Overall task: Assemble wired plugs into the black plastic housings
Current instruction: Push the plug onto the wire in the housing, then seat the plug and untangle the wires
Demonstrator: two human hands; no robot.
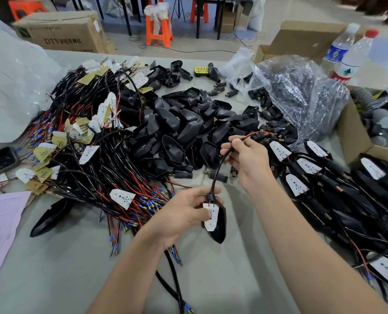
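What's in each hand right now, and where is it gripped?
The left hand grips the black housing round its upper, wired end. The right hand pinches that housing's black cable near the free end.

One wide-angle camera rides on the person's head and looks forward and steeply down across the grey table (63,268). The heap of black moulded plastic housings (188,132) fills the middle of its view. On the near side of that heap, close under the lens, both forearms enter from the bottom edge. There the left hand (184,214) grips a single black housing (220,227) and the right hand (245,157) pinches a thin black cable (217,175), near enough to show its red strand. Beyond the heap the view runs past the table's far edge to the floor, where an orange plastic stool (159,28) looks small. A brown cardboard carton (61,32) sits beyond the heap to the left.
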